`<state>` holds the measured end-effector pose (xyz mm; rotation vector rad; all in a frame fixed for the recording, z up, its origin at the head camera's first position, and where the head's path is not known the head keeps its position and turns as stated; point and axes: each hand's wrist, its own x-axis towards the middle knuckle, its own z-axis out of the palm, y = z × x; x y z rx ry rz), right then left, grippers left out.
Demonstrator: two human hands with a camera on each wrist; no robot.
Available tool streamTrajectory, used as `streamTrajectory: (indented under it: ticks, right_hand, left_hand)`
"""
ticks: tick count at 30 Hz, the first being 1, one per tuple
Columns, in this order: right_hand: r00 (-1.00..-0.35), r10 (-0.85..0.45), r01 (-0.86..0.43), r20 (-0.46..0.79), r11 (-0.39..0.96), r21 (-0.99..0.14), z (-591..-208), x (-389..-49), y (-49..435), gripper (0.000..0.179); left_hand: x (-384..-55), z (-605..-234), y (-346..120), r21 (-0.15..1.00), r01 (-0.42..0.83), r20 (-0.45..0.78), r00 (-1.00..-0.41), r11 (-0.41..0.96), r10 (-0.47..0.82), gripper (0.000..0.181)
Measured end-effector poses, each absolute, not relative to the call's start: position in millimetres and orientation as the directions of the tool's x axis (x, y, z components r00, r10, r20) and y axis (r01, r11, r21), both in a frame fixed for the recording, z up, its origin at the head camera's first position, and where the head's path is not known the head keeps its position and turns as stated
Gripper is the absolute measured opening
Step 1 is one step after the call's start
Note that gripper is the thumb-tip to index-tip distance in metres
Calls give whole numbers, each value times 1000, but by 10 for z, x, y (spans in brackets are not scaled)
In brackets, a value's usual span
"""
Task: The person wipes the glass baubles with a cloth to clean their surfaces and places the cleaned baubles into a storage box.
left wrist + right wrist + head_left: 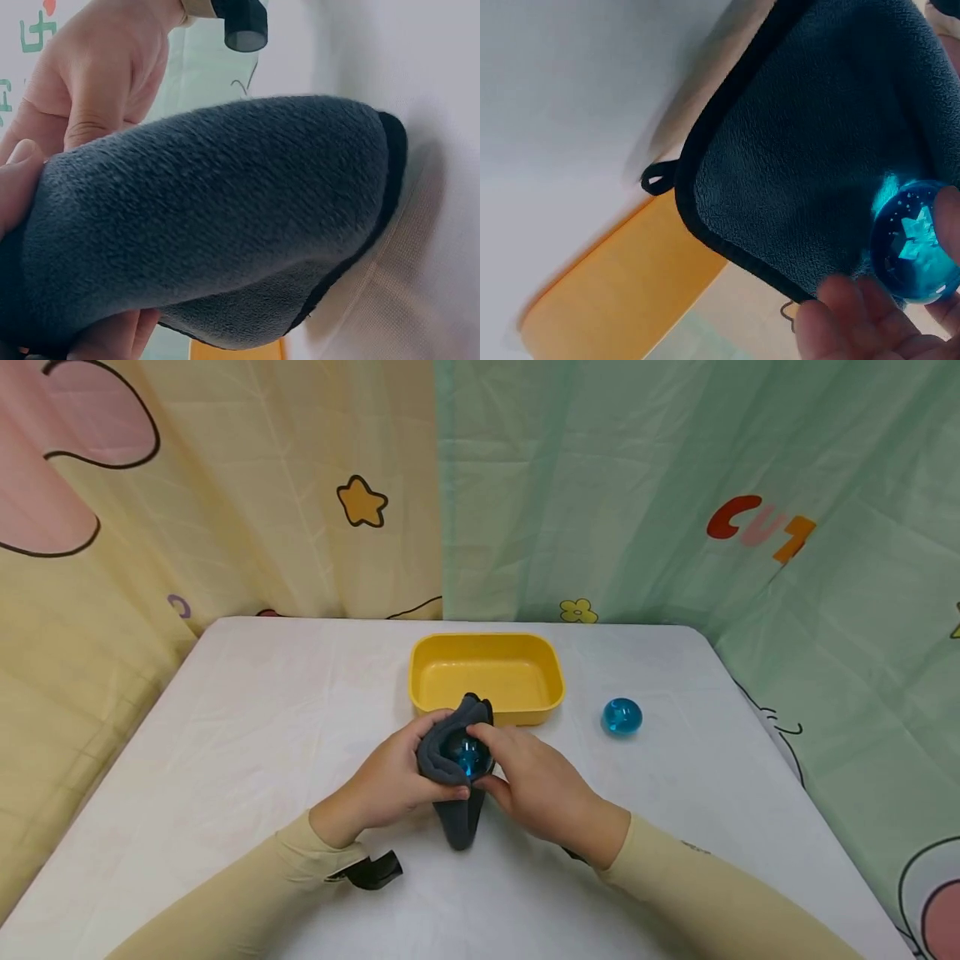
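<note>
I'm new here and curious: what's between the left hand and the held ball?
Head view: dark gray cloth lies between the left hand and the held ball.

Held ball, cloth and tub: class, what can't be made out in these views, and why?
Head view: part of the held ball, behind the cloth.
Left wrist view: the whole held ball, behind the cloth.
Right wrist view: the ball's right side, beneath a fingertip; part of the tub, behind the cloth.

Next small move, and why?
Probably turn the ball a little against the cloth. The right hand grips the ball, the left hand holds the cloth partly around it, and one side of the ball is still bare, so a small turn should bring that side to the cloth before anything goes in the tray.
</note>
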<state>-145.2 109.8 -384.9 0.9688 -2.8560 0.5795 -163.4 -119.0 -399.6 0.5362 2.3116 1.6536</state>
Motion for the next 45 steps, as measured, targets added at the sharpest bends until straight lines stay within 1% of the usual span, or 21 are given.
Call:
streamTrajectory:
  ticks: [2, 4, 6, 9, 10, 12, 15, 18, 20, 22, 25, 28, 29, 30, 32, 35, 37, 39, 42, 43, 45]
  right_hand:
    - [-804, -559, -593, 204, 724, -353, -3836, -1457, 1106, 69]
    - [-820, -544, -564, 178, 714, -416, -3822, -1458, 1115, 70]
    - [-843, -525, -501, 116, 690, -522, -3808, -1464, 1121, 68]
    - [-867, -499, -359, 3, 621, -696, -3801, -1480, 1131, 61]
    - [-869, -494, -316, -29, 598, -736, -3802, -1485, 1133, 58]
    - [-867, -494, -265, -68, 572, -776, -3806, -1491, 1134, 56]
    - [-860, -504, -270, -81, 583, -766, -3813, -1478, 1125, 58]
    - [-850, -522, -322, -75, 626, -710, -3818, -1454, 1108, 67]
    - [-846, -530, -375, -51, 662, -649, -3819, -1442, 1099, 73]
    - [-845, -534, -443, 4, 697, -564, -3826, -1445, 1094, 77]
    - [-833, -540, -536, 121, 732, -421, -3836, -1460, 1105, 74]
    - [-816, -552, -574, 173, 735, -361, -3834, -1475, 1124, 73]
    - [-817, -553, -571, 166, 731, -375, -3830, -1479, 1129, 72]
    - [-825, -548, -551, 138, 725, -414, -3822, -1483, 1132, 70]
    - [-840, -540, -481, 57, 692, -539, -3813, -1498, 1145, 63]
    - [-847, -523, -293, -93, 606, -740, -3821, -1528, 1159, 40]
    - [-843, -513, -190, -162, 566, -802, -3825, -1536, 1157, 37]
    - [-849, -499, -170, -172, 568, -805, -3824, -1524, 1137, 38]
    - [-878, -467, -240, -107, 621, -746, -3803, -1481, 1098, 40]
    - [-883, -462, -271, -78, 640, -719, -3797, -1468, 1088, 44]
    - [-881, -471, -333, -37, 675, -658, -3788, -1445, 1083, 59]
  left_hand:
    - [-1634, -3987, -1194, 945, 163, 25, -900, 283, 434, 89]
    - [-1633, -3982, -1193, 946, 168, 32, -898, 276, 439, 88]
    - [-1630, -3983, -1190, 947, 170, 34, -897, 274, 440, 88]
    - [-1628, -3984, -1183, 950, 163, 30, -897, 267, 440, 88]
    - [-1627, -3985, -1180, 950, 161, 29, -898, 267, 439, 88]
    - [-1627, -3989, -1175, 952, 153, 23, -900, 265, 436, 88]
    - [-1630, -3993, -1169, 952, 142, 12, -903, 272, 430, 88]
    - [-1634, -3995, -1166, 947, 145, 13, -908, 286, 419, 87]
    - [-1637, -3993, -1169, 946, 151, 19, -909, 288, 416, 86]
    - [-1640, -3991, -1173, 947, 154, 23, -908, 282, 418, 84]
    - [-1643, -3990, -1181, 952, 151, 22, -903, 268, 430, 85]
    - [-1643, -3988, -1185, 952, 157, 27, -898, 263, 439, 86]
    - [-1644, -3987, -1186, 951, 161, 29, -896, 265, 442, 86]
    - [-1642, -3987, -1188, 948, 167, 31, -895, 270, 444, 86]
    - [-1641, -3987, -1187, 944, 174, 32, -894, 279, 448, 86]
    - [-1635, -3985, -1176, 939, 171, 21, -895, 299, 446, 87]
    - [-1631, -3982, -1165, 937, 164, 12, -898, 309, 441, 88]
    - [-1628, -3979, -1155, 937, 157, 6, -901, 313, 433, 89]
    - [-1626, -3979, -1153, 938, 156, 8, -903, 309, 429, 89]
    - [-1628, -3981, -1156, 939, 157, 12, -903, 305, 430, 89]
    - [-1633, -3983, -1166, 941, 163, 21, -902, 296, 431, 87]
